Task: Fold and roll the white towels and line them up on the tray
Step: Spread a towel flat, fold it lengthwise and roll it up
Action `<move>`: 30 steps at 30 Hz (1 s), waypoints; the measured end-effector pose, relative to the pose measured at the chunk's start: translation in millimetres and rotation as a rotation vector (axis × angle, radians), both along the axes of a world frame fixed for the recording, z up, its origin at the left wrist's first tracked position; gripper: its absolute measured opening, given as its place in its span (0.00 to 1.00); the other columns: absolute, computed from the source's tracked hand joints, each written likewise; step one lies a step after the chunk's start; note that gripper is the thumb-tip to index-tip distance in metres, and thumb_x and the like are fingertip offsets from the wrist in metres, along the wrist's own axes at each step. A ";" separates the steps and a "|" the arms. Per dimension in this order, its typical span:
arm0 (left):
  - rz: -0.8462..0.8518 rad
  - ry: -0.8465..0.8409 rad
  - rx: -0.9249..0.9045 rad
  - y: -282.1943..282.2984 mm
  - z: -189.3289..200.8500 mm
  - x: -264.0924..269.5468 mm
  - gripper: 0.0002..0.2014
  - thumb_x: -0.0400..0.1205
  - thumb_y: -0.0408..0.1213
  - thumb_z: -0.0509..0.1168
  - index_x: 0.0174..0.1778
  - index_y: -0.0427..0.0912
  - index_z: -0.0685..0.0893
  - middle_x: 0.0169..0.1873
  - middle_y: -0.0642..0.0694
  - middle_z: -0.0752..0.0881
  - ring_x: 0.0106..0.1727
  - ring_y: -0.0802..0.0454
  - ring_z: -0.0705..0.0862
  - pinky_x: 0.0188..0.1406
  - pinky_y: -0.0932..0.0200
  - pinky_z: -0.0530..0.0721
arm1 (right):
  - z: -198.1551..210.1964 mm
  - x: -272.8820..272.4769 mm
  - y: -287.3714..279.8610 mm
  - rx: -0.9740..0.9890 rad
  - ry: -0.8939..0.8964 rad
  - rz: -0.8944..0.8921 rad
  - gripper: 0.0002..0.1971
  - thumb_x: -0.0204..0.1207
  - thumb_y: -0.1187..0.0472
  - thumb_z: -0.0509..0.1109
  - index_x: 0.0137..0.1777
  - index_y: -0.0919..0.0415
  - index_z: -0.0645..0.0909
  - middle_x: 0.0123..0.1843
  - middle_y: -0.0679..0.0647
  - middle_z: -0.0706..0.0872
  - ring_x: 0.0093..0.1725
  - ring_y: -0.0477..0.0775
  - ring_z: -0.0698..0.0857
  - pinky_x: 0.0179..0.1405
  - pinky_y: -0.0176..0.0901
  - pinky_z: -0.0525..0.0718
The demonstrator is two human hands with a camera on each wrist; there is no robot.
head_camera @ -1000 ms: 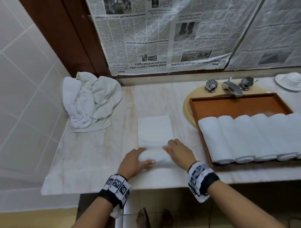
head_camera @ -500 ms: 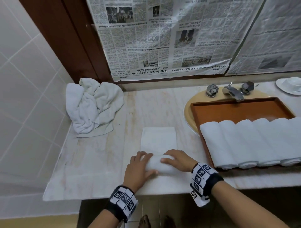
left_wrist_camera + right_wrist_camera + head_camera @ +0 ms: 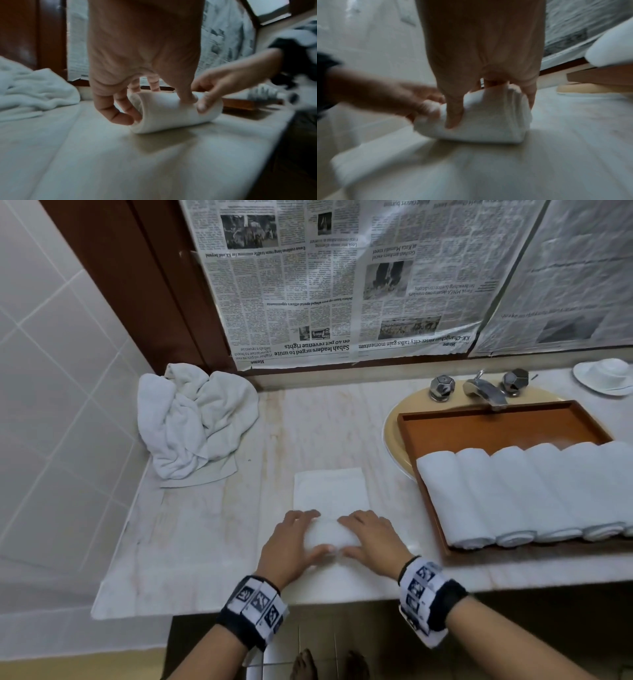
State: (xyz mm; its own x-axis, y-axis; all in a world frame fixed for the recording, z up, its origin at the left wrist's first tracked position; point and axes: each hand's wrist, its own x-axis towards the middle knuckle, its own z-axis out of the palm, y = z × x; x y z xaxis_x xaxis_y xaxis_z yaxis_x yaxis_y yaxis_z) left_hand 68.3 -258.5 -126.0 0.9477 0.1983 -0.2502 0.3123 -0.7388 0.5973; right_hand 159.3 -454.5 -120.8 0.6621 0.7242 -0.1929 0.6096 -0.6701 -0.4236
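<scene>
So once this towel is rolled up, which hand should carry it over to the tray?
Probably the right hand. It grips the half-rolled towel on the side nearest the tray, which sits to the right with rolled towels lined up. The left hand would have to cross over.

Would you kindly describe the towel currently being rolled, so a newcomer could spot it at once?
Start at the marble counter, between the crumpled towel heap on the left and the wooden tray over the sink. The half-rolled towel lies near the front edge under both hands. Unlike the finished rolls on the tray, its far part lies flat.
</scene>
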 end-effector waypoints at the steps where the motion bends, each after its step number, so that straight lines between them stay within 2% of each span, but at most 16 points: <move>1: -0.036 -0.015 0.071 -3.4 -2.1 -6.0 0.38 0.72 0.68 0.70 0.77 0.61 0.69 0.72 0.59 0.67 0.67 0.55 0.74 0.59 0.49 0.82 | 6.8 6.9 -0.5 0.009 0.142 -0.004 0.31 0.77 0.41 0.70 0.77 0.51 0.71 0.72 0.50 0.76 0.71 0.54 0.73 0.70 0.51 0.70; 4: -0.088 0.015 0.147 -6.7 -5.9 -15.3 0.36 0.72 0.65 0.71 0.77 0.61 0.70 0.72 0.58 0.68 0.66 0.52 0.77 0.55 0.51 0.83 | 19.1 21.0 -7.1 0.012 0.455 -0.026 0.28 0.75 0.39 0.72 0.71 0.53 0.77 0.66 0.49 0.82 0.64 0.51 0.79 0.64 0.45 0.75; 6: -0.039 0.094 0.032 -2.4 -3.2 -11.9 0.37 0.68 0.67 0.72 0.73 0.61 0.75 0.68 0.57 0.74 0.64 0.52 0.79 0.59 0.50 0.81 | 17.2 20.2 -11.0 0.043 0.453 -0.103 0.26 0.77 0.36 0.69 0.67 0.52 0.78 0.63 0.47 0.83 0.61 0.50 0.80 0.62 0.45 0.77; 7: -0.022 0.125 -0.019 0.4 -0.4 -8.1 0.38 0.64 0.70 0.71 0.71 0.61 0.78 0.65 0.56 0.76 0.64 0.52 0.79 0.61 0.50 0.80 | 12.0 15.9 -12.7 0.075 0.353 -0.149 0.24 0.78 0.36 0.66 0.66 0.51 0.77 0.61 0.48 0.83 0.60 0.51 0.81 0.61 0.48 0.77; 8: -0.021 0.143 -0.048 3.2 2.4 -3.6 0.39 0.63 0.72 0.71 0.69 0.60 0.80 0.63 0.54 0.78 0.64 0.51 0.79 0.63 0.51 0.79 | 5.9 9.3 -13.8 0.085 0.170 -0.170 0.23 0.81 0.36 0.62 0.65 0.52 0.76 0.61 0.49 0.83 0.60 0.53 0.81 0.60 0.50 0.78; 10: -0.036 0.167 -0.068 5.8 6.4 4.5 0.36 0.66 0.69 0.74 0.68 0.56 0.81 0.62 0.50 0.80 0.64 0.50 0.79 0.64 0.53 0.77 | -5.4 -7.9 -13.5 0.036 -0.198 -0.122 0.26 0.81 0.35 0.54 0.66 0.52 0.76 0.63 0.50 0.81 0.62 0.55 0.80 0.56 0.54 0.79; 12: -0.045 0.174 -0.053 6.3 4.7 6.1 0.35 0.70 0.66 0.75 0.70 0.54 0.80 0.64 0.49 0.79 0.66 0.49 0.79 0.66 0.52 0.77 | -11.9 -21.4 -12.1 0.018 -0.333 -0.036 0.32 0.78 0.30 0.52 0.68 0.53 0.77 0.64 0.51 0.82 0.62 0.57 0.80 0.49 0.56 0.83; 14: -0.038 0.163 -0.035 4.3 0.8 0.1 0.39 0.70 0.68 0.73 0.76 0.58 0.73 0.71 0.52 0.73 0.68 0.49 0.78 0.67 0.49 0.78 | -11.4 -17.9 -9.7 -0.021 -0.257 -0.005 0.40 0.75 0.23 0.45 0.71 0.51 0.76 0.65 0.51 0.81 0.63 0.57 0.80 0.51 0.56 0.83; 16: -0.043 0.092 -0.008 -2.3 -2.8 -11.2 0.41 0.71 0.69 0.71 0.80 0.65 0.65 0.77 0.58 0.64 0.68 0.51 0.77 0.63 0.49 0.81 | -4.8 -2.5 -4.9 -0.079 -0.043 -0.005 0.46 0.69 0.20 0.42 0.75 0.50 0.73 0.68 0.50 0.78 0.67 0.55 0.75 0.60 0.54 0.77; 17: -0.051 0.037 0.026 -6.4 -4.5 -16.3 0.40 0.72 0.70 0.69 0.80 0.69 0.63 0.77 0.61 0.61 0.67 0.53 0.77 0.60 0.48 0.83 | 0.5 5.7 -1.8 -0.090 0.050 -0.008 0.43 0.71 0.21 0.48 0.75 0.51 0.73 0.68 0.51 0.78 0.68 0.55 0.74 0.63 0.53 0.75; 19: -0.037 -0.051 0.070 -11.4 -4.0 -22.0 0.36 0.74 0.69 0.67 0.78 0.71 0.64 0.76 0.62 0.63 0.66 0.55 0.76 0.56 0.49 0.84 | 8.3 18.5 4.4 -0.048 0.216 0.013 0.31 0.77 0.32 0.63 0.69 0.55 0.79 0.65 0.53 0.82 0.65 0.55 0.77 0.64 0.49 0.74; 21: 0.009 -0.063 0.006 -7.7 -3.4 -19.2 0.31 0.75 0.67 0.68 0.74 0.70 0.70 0.72 0.62 0.69 0.66 0.58 0.77 0.59 0.52 0.82 | 12.4 26.5 6.5 -0.007 0.320 0.012 0.25 0.79 0.37 0.66 0.63 0.57 0.83 0.62 0.53 0.86 0.61 0.55 0.80 0.60 0.45 0.74; 23: 0.057 -0.035 -0.137 1.4 -1.6 -11.7 0.28 0.73 0.65 0.72 0.69 0.68 0.77 0.66 0.60 0.77 0.65 0.58 0.78 0.62 0.56 0.77 | 13.4 28.3 3.7 0.011 0.373 -0.081 0.24 0.82 0.39 0.64 0.67 0.56 0.81 0.66 0.52 0.84 0.66 0.55 0.80 0.64 0.44 0.73; 25: 0.072 0.011 -0.236 9.9 3.2 -0.7 0.24 0.74 0.62 0.74 0.65 0.64 0.81 0.60 0.58 0.82 0.64 0.55 0.80 0.60 0.60 0.73 | 11.2 23.5 0.4 -0.009 0.227 -0.133 0.25 0.86 0.42 0.58 0.76 0.56 0.73 0.75 0.54 0.77 0.72 0.57 0.74 0.69 0.48 0.71; 27: 0.072 0.063 -0.253 15.9 5.6 11.3 0.22 0.77 0.61 0.72 0.65 0.59 0.83 0.60 0.59 0.84 0.65 0.55 0.81 0.60 0.62 0.72 | 7.5 11.7 -3.4 -0.069 -0.010 -0.063 0.28 0.86 0.42 0.56 0.82 0.54 0.63 0.80 0.54 0.68 0.75 0.60 0.68 0.69 0.54 0.73; 30: 0.094 0.107 -0.236 18.2 7.8 22.1 0.24 0.78 0.64 0.69 0.66 0.58 0.84 0.64 0.56 0.85 0.67 0.53 0.81 0.63 0.60 0.73 | 0.0 -2.3 -7.3 -0.118 -0.181 0.033 0.39 0.79 0.37 0.63 0.85 0.51 0.55 0.84 0.54 0.60 0.81 0.62 0.60 0.72 0.58 0.71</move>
